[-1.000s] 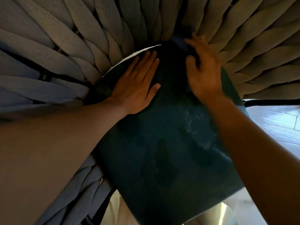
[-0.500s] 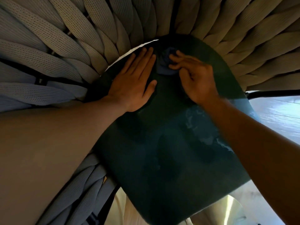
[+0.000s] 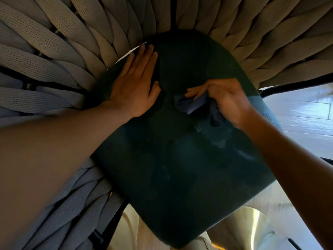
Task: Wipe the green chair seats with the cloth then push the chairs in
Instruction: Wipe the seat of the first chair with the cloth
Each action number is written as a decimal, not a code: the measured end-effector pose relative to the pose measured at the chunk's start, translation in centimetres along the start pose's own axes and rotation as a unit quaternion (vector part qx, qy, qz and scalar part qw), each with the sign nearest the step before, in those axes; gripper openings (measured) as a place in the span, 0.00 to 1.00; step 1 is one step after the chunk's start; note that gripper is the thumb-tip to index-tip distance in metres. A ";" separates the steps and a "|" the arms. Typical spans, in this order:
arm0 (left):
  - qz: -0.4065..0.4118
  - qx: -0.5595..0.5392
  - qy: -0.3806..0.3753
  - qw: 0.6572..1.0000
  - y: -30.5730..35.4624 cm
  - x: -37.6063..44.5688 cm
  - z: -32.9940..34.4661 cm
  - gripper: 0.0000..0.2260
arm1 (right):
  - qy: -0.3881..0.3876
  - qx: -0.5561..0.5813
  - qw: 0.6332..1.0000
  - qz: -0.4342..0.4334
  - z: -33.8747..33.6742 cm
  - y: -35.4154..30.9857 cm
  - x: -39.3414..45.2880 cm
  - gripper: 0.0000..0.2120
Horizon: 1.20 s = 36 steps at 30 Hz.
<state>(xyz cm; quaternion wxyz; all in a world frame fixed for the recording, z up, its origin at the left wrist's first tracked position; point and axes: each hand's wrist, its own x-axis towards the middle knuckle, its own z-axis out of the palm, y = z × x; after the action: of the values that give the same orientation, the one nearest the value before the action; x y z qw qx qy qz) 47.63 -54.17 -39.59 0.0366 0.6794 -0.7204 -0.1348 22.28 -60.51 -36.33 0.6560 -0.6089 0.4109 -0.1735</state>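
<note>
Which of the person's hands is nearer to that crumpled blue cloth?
The right hand: its fingers pinch the crumpled blue cloth against the dark green seat cushion. The left hand lies flat beside it, apart from it.

The seat (image 3: pixel 176 159) under my palms is dark green with paler, blotchy patches. My cloth (image 3: pixel 189 105) is dusty blue. The woven straps (image 3: pixel 54 51) fan out grey-beige, dotted with tiny perforations. The floor (image 3: pixel 302 116) shows pale grey planks.
</note>
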 end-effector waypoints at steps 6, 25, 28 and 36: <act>0.061 -0.019 -0.007 0.998 4.2 2.2 -0.1 0.31 | 0.238 -0.208 0.945 -0.087 -5.0 -0.5 1.7 0.19; 0.088 -0.022 -0.034 0.995 5.0 2.8 1.7 0.31 | 0.100 -0.371 0.906 -0.174 -1.0 4.3 -1.9 0.20; 0.088 -0.016 -0.035 0.995 5.1 2.7 1.5 0.31 | 0.068 -0.372 0.910 -0.171 -0.7 4.0 -3.4 0.20; 0.062 -0.032 -0.027 0.997 5.7 1.6 0.4 0.30 | -0.059 -0.388 0.919 -0.044 -1.1 -0.5 -4.9 0.18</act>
<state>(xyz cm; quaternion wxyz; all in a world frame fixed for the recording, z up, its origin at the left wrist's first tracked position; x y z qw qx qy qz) 41.90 -55.45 -38.81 0.0472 0.6277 -0.7573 -0.1738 18.67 -57.80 -34.14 0.3832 -0.8420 0.3796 0.0070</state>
